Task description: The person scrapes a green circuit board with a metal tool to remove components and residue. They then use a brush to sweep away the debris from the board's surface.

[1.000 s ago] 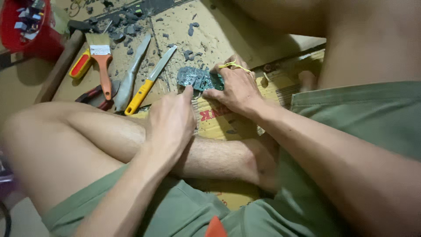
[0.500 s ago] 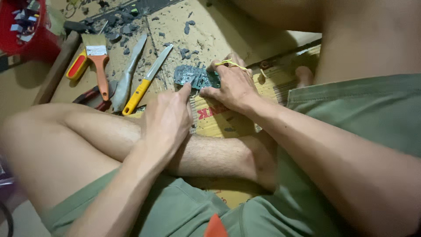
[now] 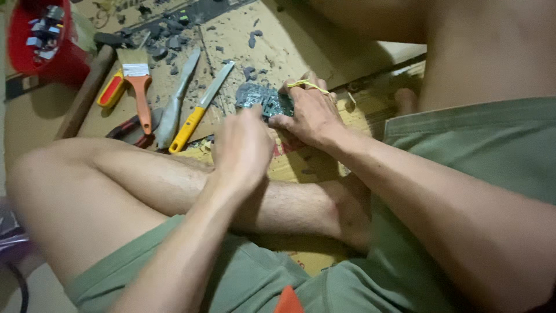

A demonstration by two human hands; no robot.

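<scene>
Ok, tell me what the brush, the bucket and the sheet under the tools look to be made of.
Brush: orange handle with a smooth, even colour, likely plastic or painted wood; pale metal-looking band; light bristles.
Bucket: glossy uniform red, most likely plastic.
Sheet: matte tan with creases and scuffs, looks like cardboard.

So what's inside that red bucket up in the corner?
The red bucket holds a heap of small grey and bluish pieces, too small to tell apart. Whatever lies deeper is covered by that heap, and the frame edge cuts off part.
</scene>
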